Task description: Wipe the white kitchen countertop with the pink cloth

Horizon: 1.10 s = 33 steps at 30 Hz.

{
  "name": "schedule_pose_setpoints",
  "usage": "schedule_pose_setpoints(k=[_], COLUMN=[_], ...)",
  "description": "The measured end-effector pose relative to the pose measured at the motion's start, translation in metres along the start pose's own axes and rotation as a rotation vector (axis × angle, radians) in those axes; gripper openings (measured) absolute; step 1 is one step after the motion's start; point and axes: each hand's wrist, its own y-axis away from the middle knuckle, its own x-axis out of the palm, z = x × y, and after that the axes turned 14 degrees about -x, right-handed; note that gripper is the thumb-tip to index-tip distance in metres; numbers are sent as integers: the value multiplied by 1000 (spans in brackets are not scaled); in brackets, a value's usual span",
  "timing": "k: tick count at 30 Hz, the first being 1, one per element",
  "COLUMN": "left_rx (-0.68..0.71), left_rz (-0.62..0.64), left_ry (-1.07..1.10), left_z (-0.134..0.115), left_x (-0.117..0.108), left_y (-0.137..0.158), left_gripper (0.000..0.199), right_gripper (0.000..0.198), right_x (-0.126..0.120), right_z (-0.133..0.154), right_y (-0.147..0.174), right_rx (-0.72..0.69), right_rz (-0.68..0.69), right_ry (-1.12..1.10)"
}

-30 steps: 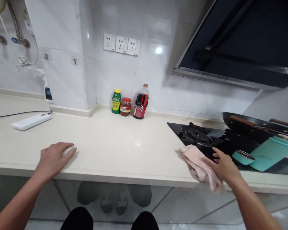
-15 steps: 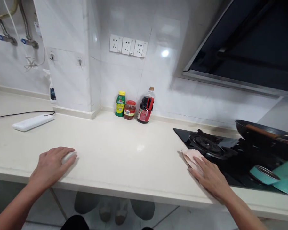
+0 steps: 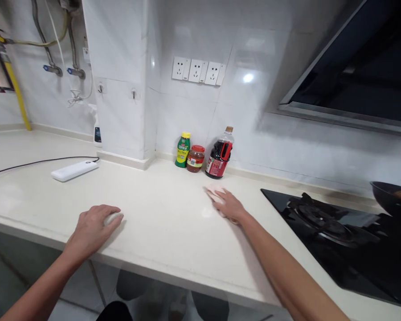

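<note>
While the left hand [image 3: 91, 228] curls round a small white object [image 3: 113, 218] on the desk [image 3: 167, 223] | pink cloth [image 3: 216, 188] lies beneath the right hand [image 3: 231, 207], fingers spread, near the dark bottle [image 3: 218, 157] | both sit farther from the stove [image 3: 341, 245] than before

You have a pale pink cloth [image 3: 216, 187] lying on the countertop [image 3: 173, 240], beneath your right hand [image 3: 229, 207]; its far edge shows past your fingers, slightly blurred, while your hand covers most of the remainder; you have a small white object [image 3: 112, 218] between your left hand's [image 3: 92, 226] thumb and fingers, low at the countertop; its visible side appears rounded; your hand hides its full shape.
</note>
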Motion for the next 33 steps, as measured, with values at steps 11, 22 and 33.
schedule_pose_setpoints(k=[11,22,33], left_rx=[0,-2,9], left_rz=[15,44,26], left_ry=[-4,-18,-40], left_z=[2,-5,-9], left_x=[-3,-5,-7], left_y=[4,7,10], left_gripper=[44,45,47], right_gripper=[61,50,46], right_x=[10,-29,19], right_z=[118,-76,43], right_y=[123,164,156], right_rx=[-467,105,-309], right_rz=[-21,-270,-287], right_ry=[-180,326,153])
